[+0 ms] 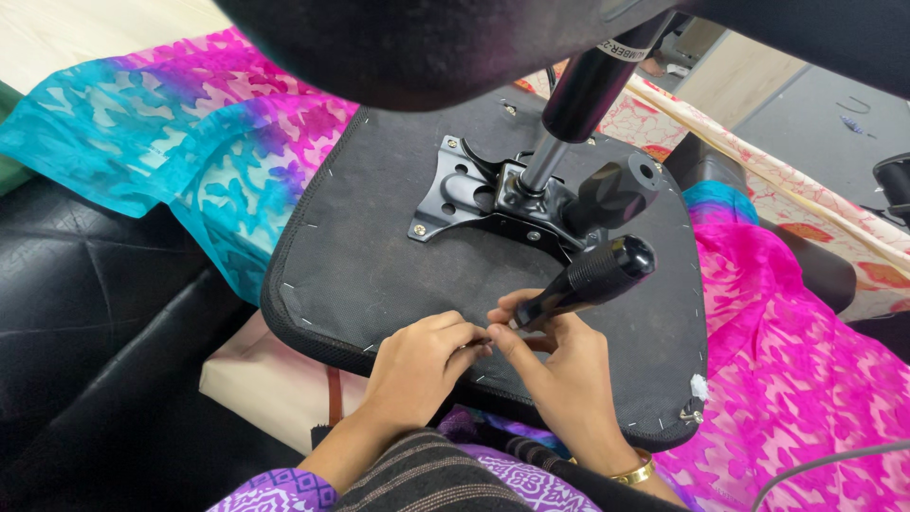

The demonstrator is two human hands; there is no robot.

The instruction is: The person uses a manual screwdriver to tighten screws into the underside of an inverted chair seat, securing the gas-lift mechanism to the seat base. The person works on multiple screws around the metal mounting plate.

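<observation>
while the upturned black office chair seat with its dark fabric underside (379, 256) lies across your lap and the pink and turquoise patterned cloth (218, 133), treat it as the bulky, fairly heavy piece: rigid board under thin fabric, stapled along the rim, best steadied by its near edge. bolted at its centre, the black metal mounting plate with the silver gas cylinder (493, 194) looks hard and top-heavy, likely to tip the seat if you let go. smaller, the black ribbed-handle screwdriver (588, 280) slants down toward the near edge; its grip should not slip, so hold it low on the handle. your right hand (559, 365) is closed around its lower end. your left hand (417, 360) is curled, fingertips pinched beside the tip on something too small to tell, and resting on the fabric.
</observation>
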